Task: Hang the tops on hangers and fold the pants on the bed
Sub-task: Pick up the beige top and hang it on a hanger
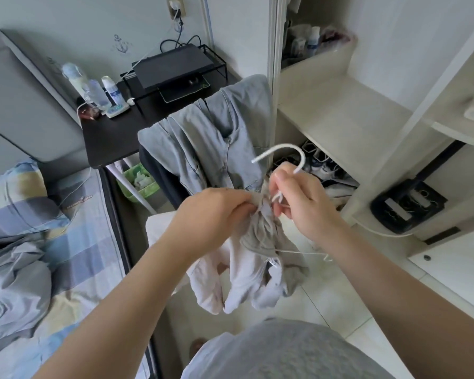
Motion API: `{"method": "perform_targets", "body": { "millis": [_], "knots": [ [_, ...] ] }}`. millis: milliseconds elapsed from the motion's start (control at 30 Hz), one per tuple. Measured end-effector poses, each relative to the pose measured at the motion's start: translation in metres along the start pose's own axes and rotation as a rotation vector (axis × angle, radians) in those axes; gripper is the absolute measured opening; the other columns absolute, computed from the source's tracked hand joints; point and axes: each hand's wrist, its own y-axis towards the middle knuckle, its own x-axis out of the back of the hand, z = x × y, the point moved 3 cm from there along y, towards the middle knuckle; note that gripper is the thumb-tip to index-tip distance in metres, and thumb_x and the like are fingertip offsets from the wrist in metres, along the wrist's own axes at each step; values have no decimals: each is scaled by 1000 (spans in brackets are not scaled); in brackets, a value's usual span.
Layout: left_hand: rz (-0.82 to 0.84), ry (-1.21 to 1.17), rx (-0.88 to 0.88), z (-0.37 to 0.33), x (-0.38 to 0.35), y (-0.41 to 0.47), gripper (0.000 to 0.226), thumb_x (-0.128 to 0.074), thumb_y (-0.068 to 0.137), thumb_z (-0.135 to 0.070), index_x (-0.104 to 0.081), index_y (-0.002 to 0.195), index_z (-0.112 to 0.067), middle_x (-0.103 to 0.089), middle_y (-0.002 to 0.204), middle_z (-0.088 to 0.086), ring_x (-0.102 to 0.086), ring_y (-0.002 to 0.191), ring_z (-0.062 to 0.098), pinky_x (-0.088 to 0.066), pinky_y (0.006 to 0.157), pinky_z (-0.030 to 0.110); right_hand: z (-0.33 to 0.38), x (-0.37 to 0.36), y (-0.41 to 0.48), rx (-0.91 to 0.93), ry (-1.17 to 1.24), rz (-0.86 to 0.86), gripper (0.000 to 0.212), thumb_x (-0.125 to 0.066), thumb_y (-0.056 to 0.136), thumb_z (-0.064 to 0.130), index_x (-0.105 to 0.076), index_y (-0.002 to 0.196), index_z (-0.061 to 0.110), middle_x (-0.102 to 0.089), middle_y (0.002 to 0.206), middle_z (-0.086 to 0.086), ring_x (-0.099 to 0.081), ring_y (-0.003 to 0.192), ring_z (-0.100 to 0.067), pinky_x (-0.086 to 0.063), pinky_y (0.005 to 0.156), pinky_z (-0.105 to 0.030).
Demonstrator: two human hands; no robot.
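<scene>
Between bed [74,242] and wardrobe [340,110], I'm on the hanging step: my left hand [216,212] pinches the top [257,242] at its bunched collar, and my right hand [298,203] grips the hanger [271,152] by its neck. Next, I judge, the collar needs working over the hanger's shoulders.

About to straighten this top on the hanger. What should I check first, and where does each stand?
1. Right hand grips white hanger below its curved end: ok.
2. Left hand pinches grey top at the hanger's neck: ok.
3. Curved end free of cloth: ok.
4. Grey top spread over the hanger's arms: not ok, bunched.
5. White garment separate from grey top: cannot tell, they hang tangled.
</scene>
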Motion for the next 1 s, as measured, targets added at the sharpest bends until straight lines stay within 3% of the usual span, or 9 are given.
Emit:
{"method": "perform_targets", "body": {
  "millis": [133, 200, 400, 600, 700, 800, 867, 933, 1000],
  "knots": [
    [-158, -160, 125, 30, 7, -7, 22, -56, 101, -19, -72, 89, -12, -63, 66, 2, -56, 60, 23, -47, 57, 43, -11, 23, -3, 67, -189, -183, 26, -50, 97, 37, -63, 104, 16, -69, 101, 8, -65, 101, -10, -50, 90, -32],
    [-247, -209, 162, 37, 8, -13, 26, -56, 101, -19, -66, 77, -12, -55, 57, 2, -47, 50, 18, -40, 49, 38, -20, 24, -10, 74, -183, -171, 23, -53, 95, 35, -64, 107, 19, -69, 104, 10, -66, 103, -12, -52, 91, -33],
    [-398, -370, 280, 31, -1, -18, 46, -59, 100, -18, -39, 60, -26, -36, 51, -9, -31, 50, 9, -24, 48, 17, -55, -19, -16, -139, -224, 279, 44, -69, 92, 34, -56, 133, 29, -64, 119, 20, -58, 115, 3, -44, 96, -14],
    [-412, -403, 296, 33, 0, -21, 45, -59, 100, -17, -40, 60, -21, -33, 51, -9, -29, 51, 9, -23, 49, 17, -65, -35, -10, -104, -329, 318, 19, -66, 92, 10, -68, 111, 12, -69, 108, -2, -61, 102, -12, -47, 91, -29],
    [-423, -398, 312, 35, 0, -23, 42, -59, 101, -17, -43, 62, -11, -31, 52, -8, -28, 52, 9, -22, 50, 19, -72, -41, -13, -188, -242, 318, 10, -57, 97, 12, -63, 103, 16, -64, 91, 5, -58, 78, -4, -44, 72, -24],
    [-431, -389, 329, 39, -1, -23, 41, -58, 101, -16, -43, 64, -8, -30, 53, -8, -28, 51, 9, -21, 49, 19, -76, -42, -13, -235, -217, 285, 22, -52, 95, 10, -58, 89, 31, -59, 86, 0, -54, 77, -8, -39, 72, -26],
    [-433, -401, 351, 45, -1, -25, 41, -57, 101, -17, -44, 63, -11, -31, 52, -8, -28, 50, 8, -21, 47, 19, -74, -41, -12, -202, -205, 335, 34, -53, 94, 12, -61, 96, 45, -64, 95, -4, -57, 84, -11, -41, 75, -25],
    [-415, -409, 357, 50, 0, -27, 40, -57, 101, -19, -48, 63, -13, -33, 52, -1, -29, 49, 7, -21, 47, 20, -81, -38, -13, -204, -242, 431, 36, -56, 96, 14, -65, 124, 35, -64, 112, 3, -60, 95, -9, -44, 82, -25],
    [-377, -396, 343, 54, -1, -30, 39, -58, 101, -22, -52, 65, -9, -39, 56, 9, -29, 49, 7, -23, 47, 21, -97, -29, -15, -279, -363, 511, 18, -62, 96, 25, -71, 112, 23, -65, 100, 18, -58, 83, 3, -42, 73, -20]
  ]
}}
